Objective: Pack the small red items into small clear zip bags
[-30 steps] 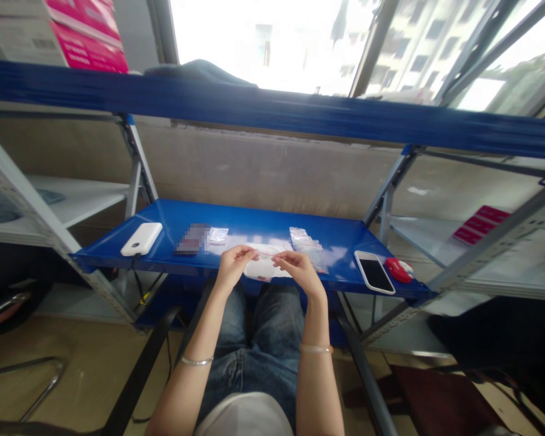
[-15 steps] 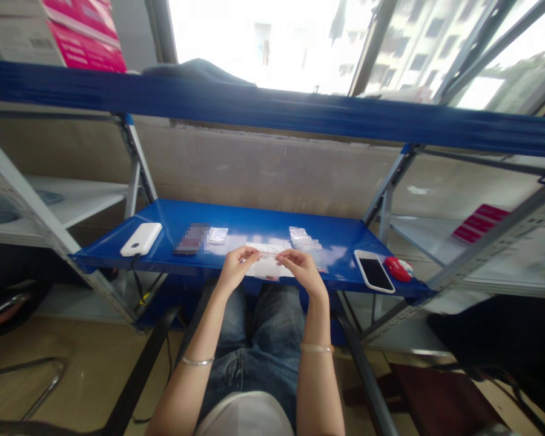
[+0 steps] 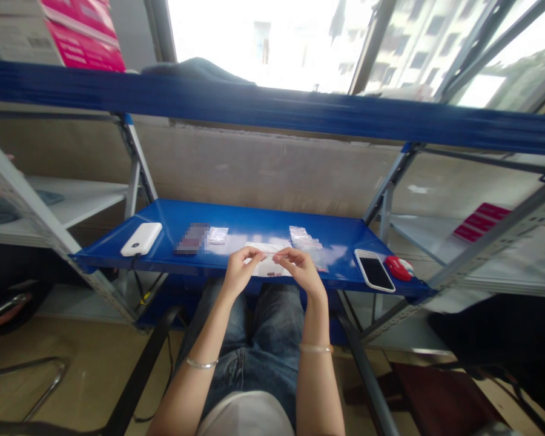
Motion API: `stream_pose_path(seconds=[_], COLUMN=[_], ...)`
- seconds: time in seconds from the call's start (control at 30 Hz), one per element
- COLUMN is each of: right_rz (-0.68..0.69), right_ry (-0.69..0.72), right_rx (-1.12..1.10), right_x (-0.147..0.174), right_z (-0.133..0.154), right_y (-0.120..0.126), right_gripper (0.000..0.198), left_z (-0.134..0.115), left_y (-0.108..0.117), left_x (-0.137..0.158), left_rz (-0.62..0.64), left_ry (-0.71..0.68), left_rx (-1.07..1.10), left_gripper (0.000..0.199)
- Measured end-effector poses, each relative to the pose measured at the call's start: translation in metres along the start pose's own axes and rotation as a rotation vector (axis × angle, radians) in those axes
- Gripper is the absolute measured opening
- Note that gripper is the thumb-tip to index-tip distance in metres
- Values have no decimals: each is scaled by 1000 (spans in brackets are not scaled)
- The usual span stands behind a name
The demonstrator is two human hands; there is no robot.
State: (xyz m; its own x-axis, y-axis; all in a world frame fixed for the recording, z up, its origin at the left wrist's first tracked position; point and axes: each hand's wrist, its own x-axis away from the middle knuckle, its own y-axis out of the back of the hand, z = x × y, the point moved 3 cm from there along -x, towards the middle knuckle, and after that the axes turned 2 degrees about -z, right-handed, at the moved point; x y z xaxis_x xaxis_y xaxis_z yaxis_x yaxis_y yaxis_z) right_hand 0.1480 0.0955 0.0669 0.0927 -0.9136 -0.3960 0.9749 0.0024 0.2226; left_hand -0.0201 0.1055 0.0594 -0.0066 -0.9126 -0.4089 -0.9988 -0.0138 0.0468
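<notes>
The left hand and right hand each pinch, thumb against fingertips, a thin, pale plastic bag by its upper edge, at the middle of the front edge of the glossy blue worktop. Crinkled clear bags overlap just beyond the right hand; a flat, shiny packet lies beyond the left. A round-cornered smartphone rests near the right front corner, a smooth white plastic power bank near the left one.

Ranged across the bench from left to right are a device, a blurred-out item, a single bag, a packet at the front edge between the left hand and right hand, overlapping bags, a phone and, just beside it, a small object.
</notes>
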Motion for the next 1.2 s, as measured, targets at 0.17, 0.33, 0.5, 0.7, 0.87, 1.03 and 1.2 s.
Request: stream_pose_path(seconds=[0.17, 0.33, 0.5, 0.7, 0.87, 1.03, 1.2], right_rz=[28, 108, 200, 191, 165, 85, -214], right_ry=[-37, -144, -201, -193, -206, -245, -236], right_rx=[-44, -79, -88, -62, -42, -91, -77], right_x=[11, 22, 26, 27, 31, 31, 25], right_z=[3, -2, -5, -12, -14, -20, -27], right_y=[21, 36, 39, 44, 52, 56, 64], right_gripper=[22, 22, 23, 21, 21, 24, 36], left_z=[-9, -12, -11, 0, 6, 10, 18], left_y=[-15, -36, -53, -65, -73, -81, -98], left_x=[7, 18, 27, 32, 37, 33, 8], left_rz=[115, 243, 201, 168, 126, 111, 76], left_ry=[-34, -97, -149, -128, -110, -53, -8], left_rx=[-16, -70, -148, -165, -146, 1, 110], left_gripper=[19, 18, 18, 18, 19, 22, 19])
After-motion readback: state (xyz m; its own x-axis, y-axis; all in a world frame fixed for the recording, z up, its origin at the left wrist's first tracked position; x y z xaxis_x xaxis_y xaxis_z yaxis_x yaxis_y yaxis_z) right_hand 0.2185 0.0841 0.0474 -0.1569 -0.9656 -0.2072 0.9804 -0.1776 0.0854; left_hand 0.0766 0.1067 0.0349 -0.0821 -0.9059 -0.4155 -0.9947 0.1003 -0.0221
